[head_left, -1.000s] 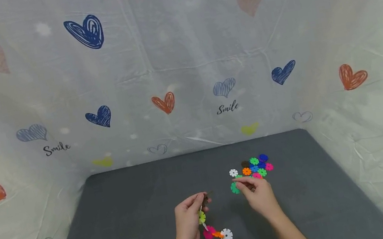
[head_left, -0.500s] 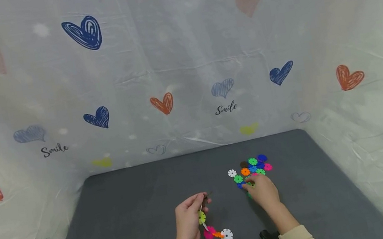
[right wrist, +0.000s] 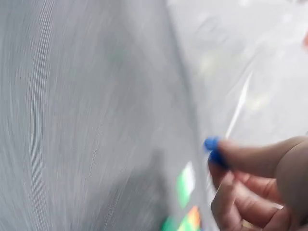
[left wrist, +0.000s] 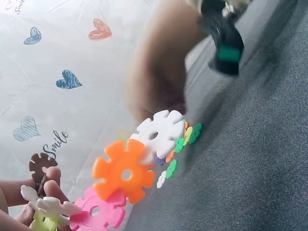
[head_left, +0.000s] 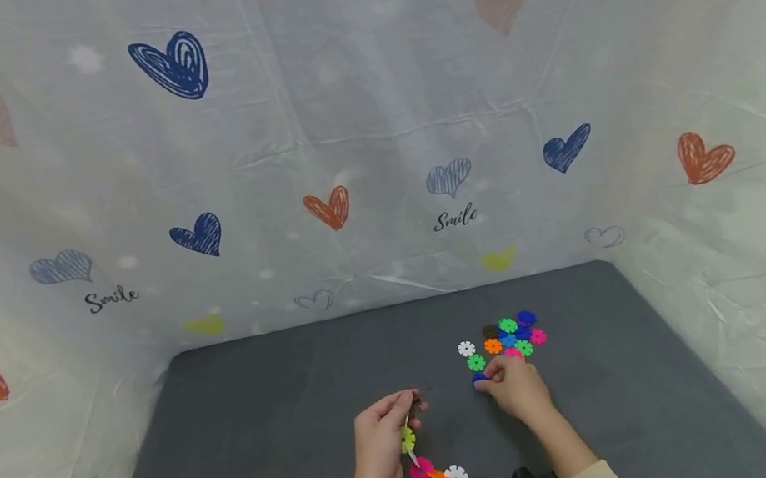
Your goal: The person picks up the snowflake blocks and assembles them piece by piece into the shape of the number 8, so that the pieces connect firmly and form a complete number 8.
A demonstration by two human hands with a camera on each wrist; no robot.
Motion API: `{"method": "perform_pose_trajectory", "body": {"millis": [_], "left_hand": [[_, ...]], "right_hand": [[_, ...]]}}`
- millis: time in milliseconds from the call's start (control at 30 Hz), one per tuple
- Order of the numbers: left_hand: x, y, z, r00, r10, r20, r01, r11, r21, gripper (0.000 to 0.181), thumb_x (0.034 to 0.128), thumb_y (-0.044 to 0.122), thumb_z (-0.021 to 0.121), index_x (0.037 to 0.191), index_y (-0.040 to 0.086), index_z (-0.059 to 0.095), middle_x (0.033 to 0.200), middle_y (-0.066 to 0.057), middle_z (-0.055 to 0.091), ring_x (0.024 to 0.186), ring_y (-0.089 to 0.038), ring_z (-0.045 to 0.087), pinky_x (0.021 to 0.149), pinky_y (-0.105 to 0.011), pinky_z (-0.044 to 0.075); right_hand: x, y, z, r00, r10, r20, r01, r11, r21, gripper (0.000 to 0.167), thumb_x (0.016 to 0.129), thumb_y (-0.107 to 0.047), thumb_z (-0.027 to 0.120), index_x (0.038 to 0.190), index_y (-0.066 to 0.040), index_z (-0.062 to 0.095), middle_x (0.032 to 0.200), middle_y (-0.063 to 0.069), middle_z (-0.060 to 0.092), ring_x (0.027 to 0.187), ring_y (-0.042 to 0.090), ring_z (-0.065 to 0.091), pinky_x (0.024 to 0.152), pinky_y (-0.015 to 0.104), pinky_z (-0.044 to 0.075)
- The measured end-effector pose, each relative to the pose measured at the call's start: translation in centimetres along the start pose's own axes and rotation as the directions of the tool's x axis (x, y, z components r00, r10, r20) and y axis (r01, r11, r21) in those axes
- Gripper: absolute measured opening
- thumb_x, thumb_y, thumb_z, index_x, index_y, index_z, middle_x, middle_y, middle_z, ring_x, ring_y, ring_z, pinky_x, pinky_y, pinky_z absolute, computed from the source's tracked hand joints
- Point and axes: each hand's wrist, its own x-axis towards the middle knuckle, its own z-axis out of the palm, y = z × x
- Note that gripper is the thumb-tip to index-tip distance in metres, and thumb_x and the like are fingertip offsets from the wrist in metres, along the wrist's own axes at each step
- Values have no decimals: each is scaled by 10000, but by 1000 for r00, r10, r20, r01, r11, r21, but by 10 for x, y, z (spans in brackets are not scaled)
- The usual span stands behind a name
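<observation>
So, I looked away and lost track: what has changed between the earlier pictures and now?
Since half a second ago, the right hand has shifted slightly left and toward the person. It now pinches a blue disc; a second ago a green one showed by it instead. The left hand still holds its chain of joined discs; the visible loose discs look unmoved.

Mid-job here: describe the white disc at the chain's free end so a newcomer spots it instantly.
Over the grey table, find the left hand holding a chain of notched discs. Follow it to the orange disc; the white disc comes next, at the free end. Unlike the loose white disc, it is joined to orange.
</observation>
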Motion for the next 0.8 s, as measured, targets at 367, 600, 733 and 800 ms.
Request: {"method": "perform_pose_trajectory", "body": {"millis": [367,600,733,800], "left_hand": [[-4,1,3,999,27,26,-28,999,27,301,985,218,668,1073,-62,734,930,-115,762,817,-159,690,681,-249,558],[-8,1,7,999,41,29,-42,998,40,301,972,251,689,1041,-36,750,925,-130,761,762,-138,675,669,-246,552],[-10,3,8,998,68,16,-69,997,42,331,977,250,684,1078,-62,735,936,-147,764,776,-150,695,689,-263,565],[-11,3,8,996,93,17,-93,994,48,322,976,245,687,1083,-54,739,946,-147,765,775,-159,694,694,-262,567]], "right_hand": [[-49,-56,-6,991,-131,-23,121,812,571,185,887,-188,788,1013,-54,765,853,81,752,740,123,673,671,226,539],[-52,-59,-10,992,-115,-59,127,785,606,146,880,-139,790,994,-49,773,848,98,747,710,114,662,670,226,546],[-55,-59,-9,990,-122,-67,137,777,615,150,887,-155,787,975,-39,753,817,99,738,678,147,651,643,233,548],[-56,-59,-8,987,-136,-80,156,769,619,156,886,-171,789,969,-45,750,809,93,740,680,182,660,646,237,555]]}}
